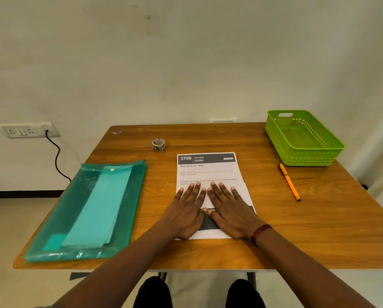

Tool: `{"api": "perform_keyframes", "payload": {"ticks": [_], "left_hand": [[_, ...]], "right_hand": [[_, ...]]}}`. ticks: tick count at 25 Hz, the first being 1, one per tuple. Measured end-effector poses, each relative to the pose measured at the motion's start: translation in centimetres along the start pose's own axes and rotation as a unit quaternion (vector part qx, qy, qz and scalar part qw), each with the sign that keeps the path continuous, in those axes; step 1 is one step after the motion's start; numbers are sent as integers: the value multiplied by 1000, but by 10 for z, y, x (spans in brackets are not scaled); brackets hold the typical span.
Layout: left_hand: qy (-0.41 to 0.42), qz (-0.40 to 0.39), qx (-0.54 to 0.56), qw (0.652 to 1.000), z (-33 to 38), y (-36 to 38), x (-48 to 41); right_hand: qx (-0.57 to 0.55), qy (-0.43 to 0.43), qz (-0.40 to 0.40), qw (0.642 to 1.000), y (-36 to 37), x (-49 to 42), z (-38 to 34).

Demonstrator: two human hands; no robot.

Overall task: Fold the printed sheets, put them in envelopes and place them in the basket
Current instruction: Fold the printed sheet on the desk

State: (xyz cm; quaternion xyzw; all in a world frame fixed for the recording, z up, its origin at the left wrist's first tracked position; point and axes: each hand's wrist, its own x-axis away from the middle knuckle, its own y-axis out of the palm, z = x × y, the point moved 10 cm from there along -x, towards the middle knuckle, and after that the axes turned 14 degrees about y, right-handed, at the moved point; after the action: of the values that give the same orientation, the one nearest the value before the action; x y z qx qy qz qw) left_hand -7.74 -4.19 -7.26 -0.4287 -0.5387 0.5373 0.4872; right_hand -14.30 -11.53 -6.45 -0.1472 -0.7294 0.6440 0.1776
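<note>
Left hand [186,211], right hand [233,211] flat, fingers [225,190] straight, on printed sheets [206,172]; folder [90,210] left, pen [289,182], basket [308,158] right, maybe tape [158,145] beyond

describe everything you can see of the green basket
The green basket is lime plastic, rectangular, with slotted walls, a plain floor and an oval handle cut-out in its far end. It stands upright at the far right corner of the wooden table, nothing visible inside. An orange pen lies just in front, not touching it.
</note>
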Motion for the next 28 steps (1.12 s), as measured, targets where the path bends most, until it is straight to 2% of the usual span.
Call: {"api": "perform_keyframes", "payload": {"ticks": [7,11,15,20,25,28], "left_hand": [[-36,-8,36,999,-21,2,8],[-31,7,46,998,-30,-4,8],[-25,-10,92,995,-41,-21,-2],[-52,5,120,991,-45,-33,-15],[-42,43,60,996,-37,-56,-18],[-31,91,90,991,-31,-68,-12]], "right_hand": [[-12,62,3,998,-4,2,47],[-12,52,-6,999,-7,0,55],[-52,51,10,997,-22,-8,62],[-83,60,4,995,-30,-17,64],[-100,66,60,991,-48,-17,62],[-148,71,110,980,-62,-9,63]]}}
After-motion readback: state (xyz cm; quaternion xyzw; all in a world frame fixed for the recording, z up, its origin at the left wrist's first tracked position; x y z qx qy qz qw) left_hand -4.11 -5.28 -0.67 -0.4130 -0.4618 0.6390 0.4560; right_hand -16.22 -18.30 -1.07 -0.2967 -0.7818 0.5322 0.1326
